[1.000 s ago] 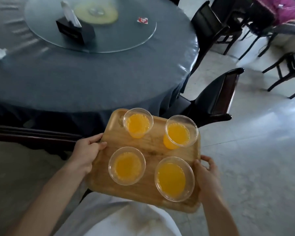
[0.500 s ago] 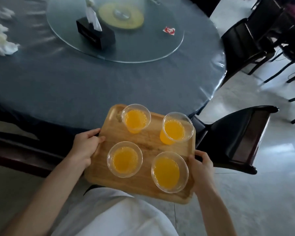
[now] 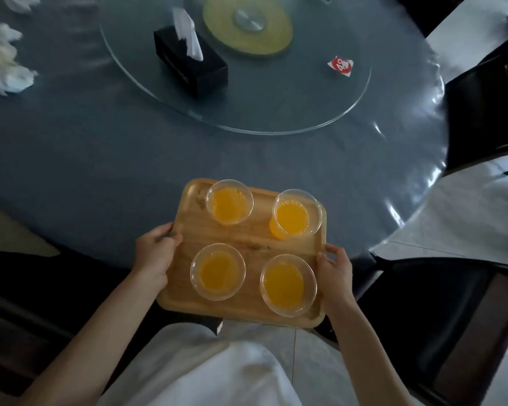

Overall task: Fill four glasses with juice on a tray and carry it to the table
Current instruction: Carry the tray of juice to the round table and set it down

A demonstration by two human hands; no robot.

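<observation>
I hold a wooden tray [image 3: 255,238] level in front of me, its far half over the near edge of a round table [image 3: 129,159] covered in dark grey cloth. Several clear plastic glasses of orange juice stand upright on it: far left [image 3: 229,205], far right [image 3: 296,213], near left [image 3: 217,271], near right [image 3: 288,284]. My left hand [image 3: 156,253] grips the tray's left edge. My right hand [image 3: 333,271] grips its right edge.
A glass turntable [image 3: 276,112] fills the table's middle, carrying a black tissue box [image 3: 189,61] and a small red card [image 3: 340,65]. Crumpled white tissues [image 3: 3,63] lie at the far left. Dark chairs stand at my right [image 3: 440,317], my left [image 3: 21,303] and beyond the table [image 3: 487,106].
I have stepped up to the table. The tray, earlier short of the table's edge, now reaches over it. Both hands keep their grip and the glasses stay upright.
</observation>
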